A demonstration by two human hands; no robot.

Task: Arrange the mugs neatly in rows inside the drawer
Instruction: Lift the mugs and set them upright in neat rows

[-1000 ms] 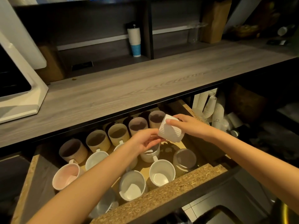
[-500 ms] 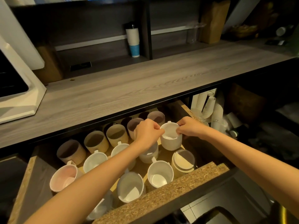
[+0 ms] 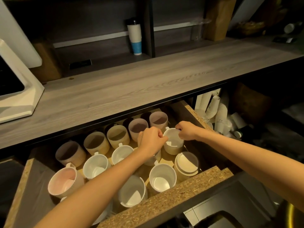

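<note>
The person is leaning over the open drawer with both bare arms reaching in. The left hand is curling its fingers and pinching the near-left rim of a white ribbed mug, while the right hand is gripping the far-right rim of the same mug, its fingers hooking over the edge. The mug is standing upright, mouth up, toward the right side of the drawer, just behind a beige mug with a pale disc lying in its mouth; I cannot tell whether its base is touching the drawer floor. Behind it a curved row of tan and brownish mugs is running along the back under the wooden countertop. To the left, white mugs are sitting mouth up, with a pink-lined mug near the left wall and two more white ones by the chipboard front. A stack of paper cups is standing on the shelf above, and more cup stacks are leaning beside the drawer on the right.
</note>
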